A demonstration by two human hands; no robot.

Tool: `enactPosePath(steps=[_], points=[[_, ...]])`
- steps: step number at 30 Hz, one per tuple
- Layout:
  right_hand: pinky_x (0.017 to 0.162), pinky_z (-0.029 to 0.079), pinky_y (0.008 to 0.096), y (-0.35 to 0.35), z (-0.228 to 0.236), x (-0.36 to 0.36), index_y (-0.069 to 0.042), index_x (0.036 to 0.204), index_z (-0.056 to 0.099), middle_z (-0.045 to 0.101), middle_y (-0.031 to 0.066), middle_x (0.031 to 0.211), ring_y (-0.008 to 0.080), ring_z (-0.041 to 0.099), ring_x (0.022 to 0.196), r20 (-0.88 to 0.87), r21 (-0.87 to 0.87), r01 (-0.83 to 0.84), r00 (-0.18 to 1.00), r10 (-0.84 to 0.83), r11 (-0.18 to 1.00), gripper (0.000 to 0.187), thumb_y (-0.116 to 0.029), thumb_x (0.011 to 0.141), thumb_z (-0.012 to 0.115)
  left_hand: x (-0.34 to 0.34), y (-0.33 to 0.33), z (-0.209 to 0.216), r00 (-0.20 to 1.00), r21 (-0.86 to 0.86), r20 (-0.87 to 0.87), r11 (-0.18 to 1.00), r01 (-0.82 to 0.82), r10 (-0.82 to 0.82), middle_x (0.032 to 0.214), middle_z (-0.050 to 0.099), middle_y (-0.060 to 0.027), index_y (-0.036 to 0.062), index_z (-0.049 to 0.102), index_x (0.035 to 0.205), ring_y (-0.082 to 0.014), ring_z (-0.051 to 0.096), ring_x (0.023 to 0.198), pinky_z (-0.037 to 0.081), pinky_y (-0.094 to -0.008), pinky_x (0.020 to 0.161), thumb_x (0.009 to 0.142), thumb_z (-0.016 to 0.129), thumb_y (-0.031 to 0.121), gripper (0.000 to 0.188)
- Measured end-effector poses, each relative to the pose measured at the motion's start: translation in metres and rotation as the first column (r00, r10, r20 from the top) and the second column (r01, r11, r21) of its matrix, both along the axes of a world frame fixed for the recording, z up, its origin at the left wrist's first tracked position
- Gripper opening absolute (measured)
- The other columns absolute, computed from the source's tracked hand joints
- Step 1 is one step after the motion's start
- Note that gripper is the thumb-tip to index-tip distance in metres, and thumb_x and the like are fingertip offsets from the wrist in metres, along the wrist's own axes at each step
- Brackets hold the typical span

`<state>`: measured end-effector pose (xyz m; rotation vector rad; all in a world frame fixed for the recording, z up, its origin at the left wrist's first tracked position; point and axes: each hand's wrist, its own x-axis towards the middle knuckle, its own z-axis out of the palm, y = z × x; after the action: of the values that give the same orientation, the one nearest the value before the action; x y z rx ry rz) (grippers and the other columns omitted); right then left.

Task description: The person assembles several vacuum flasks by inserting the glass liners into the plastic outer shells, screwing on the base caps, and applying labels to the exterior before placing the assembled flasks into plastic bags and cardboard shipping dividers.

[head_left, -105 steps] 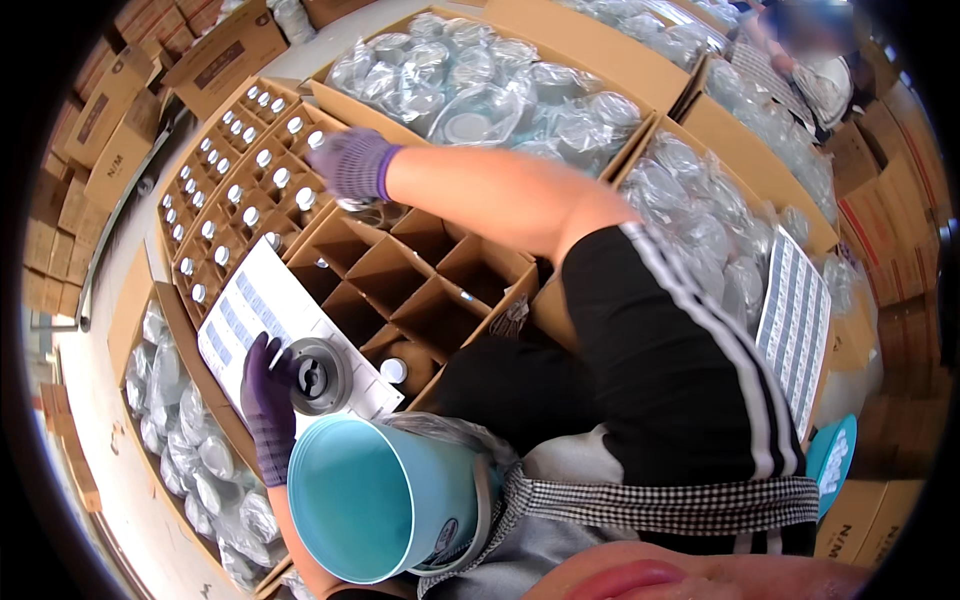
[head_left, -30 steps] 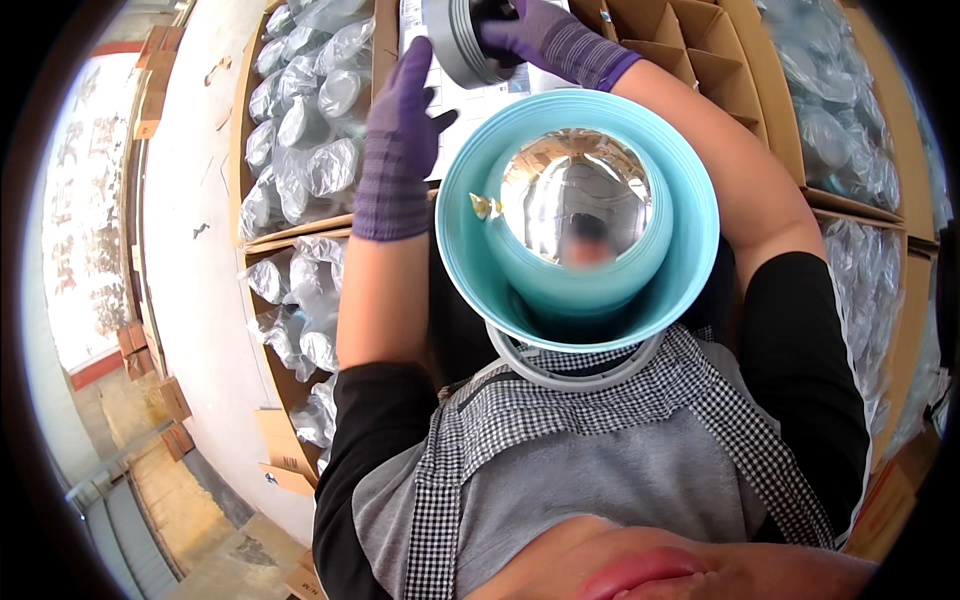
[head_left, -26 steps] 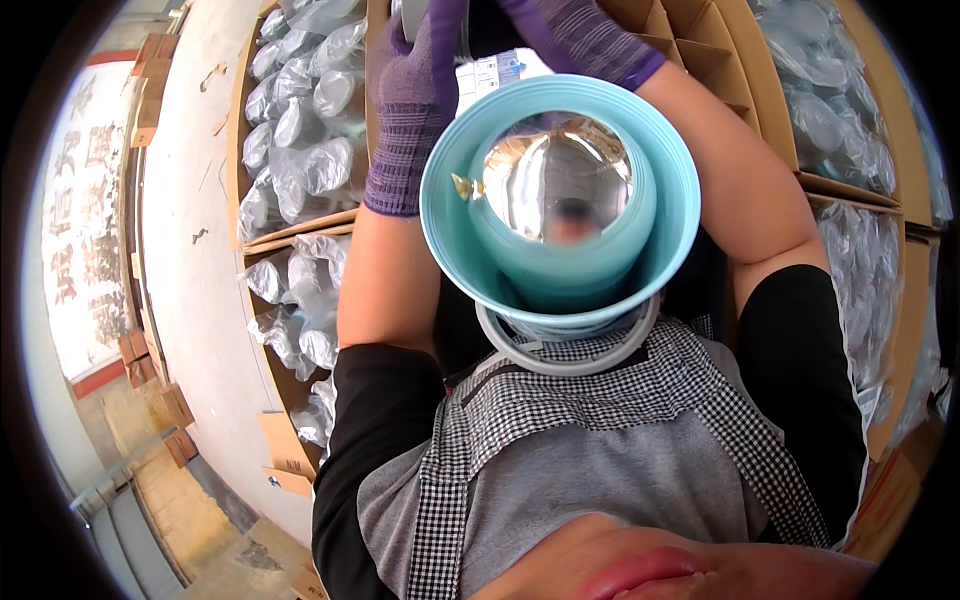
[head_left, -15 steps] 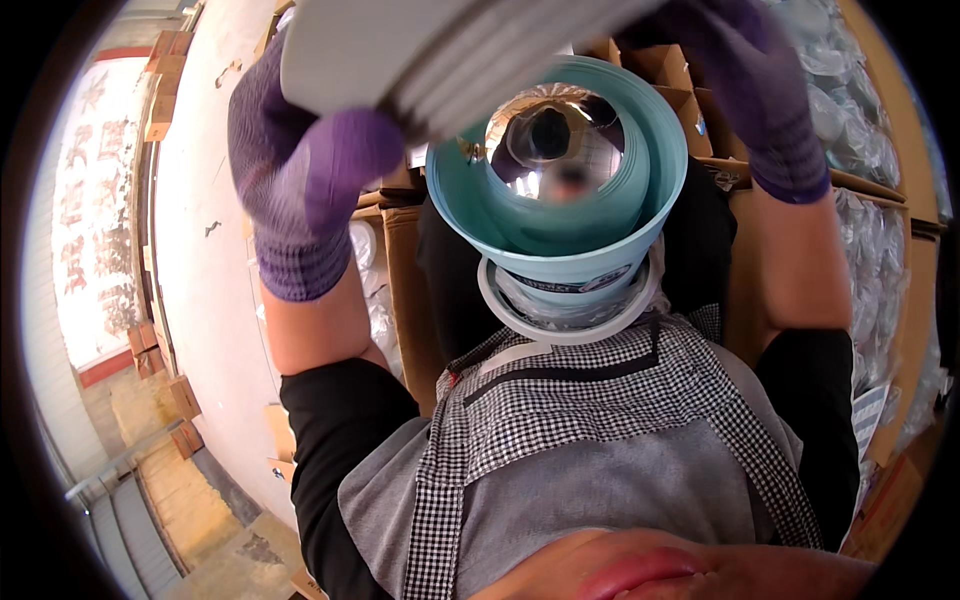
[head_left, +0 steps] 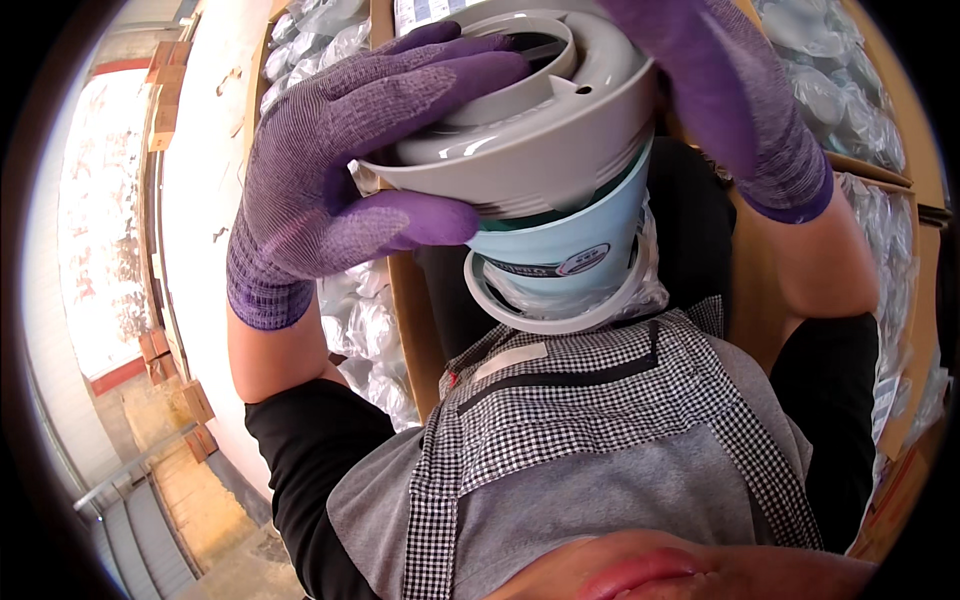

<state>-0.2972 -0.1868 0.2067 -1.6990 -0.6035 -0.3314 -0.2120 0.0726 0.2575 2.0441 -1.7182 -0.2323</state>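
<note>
A round grey plastic lid (head_left: pixel 560 150) with a raised ring in its middle sits tilted on the rim of a light blue bucket (head_left: pixel 565 265). My left hand (head_left: pixel 370 150), in a purple glove, grips the lid's left side, fingers spread across the top and thumb pressed against the outer wall. At the lid's right edge is my right hand (head_left: pixel 745 110), gloved alike; it is blurred and its fingertips run out of the picture. A dark green edge shows in the gap between lid and bucket. A pale grey ring (head_left: pixel 480 300) hangs around the lower bucket.
Open cardboard boxes of clear plastic-wrapped items stand on both sides, with bagged items (head_left: pixel 370 315) at the left and more bags (head_left: pixel 835 90) at the right. The bucket stands close to my checked apron (head_left: pixel 570 400). A pale floor (head_left: pixel 210 270) stretches out at the left.
The grey lid has come down from above onto the bucket, covering the shiny round surface inside. My left hand has shifted from holding its edge to spreading over its top.
</note>
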Motion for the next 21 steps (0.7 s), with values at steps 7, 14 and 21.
enactPosePath(steps=[7,14,21], points=[[0.102,0.046,0.0344,0.009,-0.057,0.025,0.004,0.120,0.063,0.066,0.0178,0.119,0.0228,0.061,0.114,0.067,0.218,-0.113,0.993,0.100,0.969,0.037,-0.028,0.104,0.053,0.009,0.002,-0.010,0.984,-0.022,0.105,0.989,0.146,-0.143,0.128,0.062,-0.0303,-0.0120,0.059,0.129,-0.0451,0.056,0.127,0.044,-0.0494,0.107,0.076,0.076,0.056,0.088],[0.111,0.039,0.0405,-0.008,-0.101,0.079,0.001,0.118,0.065,0.063,0.0184,0.125,0.0323,0.055,0.124,0.212,0.585,-0.500,0.855,0.474,0.639,0.033,-0.024,0.098,0.060,-0.052,-0.072,-0.018,0.883,0.099,0.304,0.910,-0.402,0.357,0.108,0.072,-0.0227,0.0026,0.065,0.130,-0.0331,0.071,0.103,0.053,-0.0416,0.095,0.089,0.068,0.050,0.063],[0.096,0.048,0.0315,-0.001,-0.121,0.062,0.002,0.113,0.066,0.068,0.0129,0.108,0.0220,0.065,0.101,0.099,0.051,0.010,0.995,-0.015,0.999,0.042,-0.030,0.107,0.040,0.021,-0.011,-0.080,0.919,-0.181,-0.317,0.936,-0.303,0.236,0.112,0.073,-0.0188,0.0000,0.072,0.116,-0.0283,0.073,0.097,0.058,-0.0383,0.086,0.095,0.056,0.043,0.050]])
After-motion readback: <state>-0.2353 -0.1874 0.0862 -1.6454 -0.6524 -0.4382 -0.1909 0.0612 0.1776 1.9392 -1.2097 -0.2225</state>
